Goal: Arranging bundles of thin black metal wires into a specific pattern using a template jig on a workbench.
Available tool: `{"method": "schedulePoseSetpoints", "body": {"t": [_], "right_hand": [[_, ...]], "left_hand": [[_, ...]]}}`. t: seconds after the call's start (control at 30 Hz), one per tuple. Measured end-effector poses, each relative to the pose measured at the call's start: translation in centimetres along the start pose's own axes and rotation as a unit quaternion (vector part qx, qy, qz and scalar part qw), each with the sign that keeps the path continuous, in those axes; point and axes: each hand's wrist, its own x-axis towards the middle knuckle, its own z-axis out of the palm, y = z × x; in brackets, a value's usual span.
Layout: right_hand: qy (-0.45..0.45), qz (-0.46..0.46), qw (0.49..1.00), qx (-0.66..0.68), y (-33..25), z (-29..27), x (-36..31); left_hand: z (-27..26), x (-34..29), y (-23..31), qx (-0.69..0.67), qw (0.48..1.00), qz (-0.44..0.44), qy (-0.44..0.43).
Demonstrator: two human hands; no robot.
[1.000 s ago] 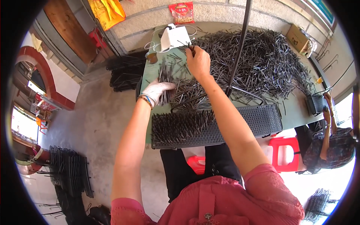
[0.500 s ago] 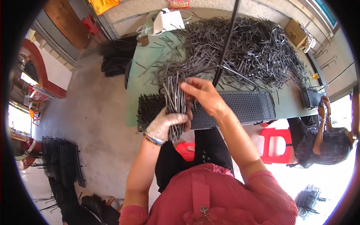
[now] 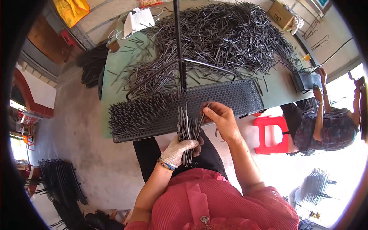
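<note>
My left hand [image 3: 178,150], in a pale glove with its fingertips bare, grips an upright bundle of thin dark rods [image 3: 188,128] in front of my lap. At the bundle's right side, the thumb and fingers of my bare right hand [image 3: 223,119] pinch a rod at its top end. Just beyond both hands lies a long black perforated rack [image 3: 226,96]. Many short rods [image 3: 140,115] stand upright in the holes of its left part, while holes show bare on its right part.
A large heap of loose rods [image 3: 226,34] covers much of the green table [image 3: 115,82]. A black pole [image 3: 178,38] rises behind the rack. To the right are a red stool [image 3: 258,134] and another person [image 3: 326,134] handling a smaller rack [image 3: 306,80]. A cardboard box [image 3: 281,14] stands far right.
The view has shifted, exposing more of the rack. My hands with the bundle have drawn back from the rack toward my body, and my right hand now pinches a rod at the bundle's right side.
</note>
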Motion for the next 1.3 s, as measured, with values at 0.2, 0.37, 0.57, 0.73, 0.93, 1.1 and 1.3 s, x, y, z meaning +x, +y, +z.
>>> {"method": "schedulePoseSetpoints", "body": {"t": [0.2, 0.37, 0.57, 0.73, 0.93, 1.1, 1.3], "right_hand": [[0.079, -0.139, 0.987, 0.010, -1.3, -0.9, 2.9], [0.047, -0.236, 0.959, -0.151, -1.4, 0.5, 7.0], [-0.021, -0.293, 0.926, -0.237, 0.1, 1.6, 10.3], [-0.022, -0.306, 0.914, -0.265, 0.6, 1.4, 10.9], [-0.035, -0.318, 0.895, -0.312, 0.6, 1.4, 10.8], [-0.022, -0.277, 0.931, -0.236, 1.4, 1.6, 10.9], [-0.020, -0.287, 0.905, -0.312, 2.4, 1.9, 10.9]], "left_hand": [[1.1, 0.5, 0.5, 0.006, 1.000, -0.002, 0.019], [1.5, 0.9, 0.5, -0.039, 0.997, -0.012, 0.063], [0.7, 0.4, 0.1, -0.049, 0.995, -0.043, 0.074], [0.0, 0.1, -0.4, -0.068, 0.993, -0.040, 0.093], [-0.3, 0.4, -0.4, -0.081, 0.991, -0.042, 0.101], [0.1, 0.1, -0.2, -0.098, 0.990, -0.038, 0.096], [-0.4, 0.1, -0.2, -0.075, 0.991, -0.046, 0.096]]}}
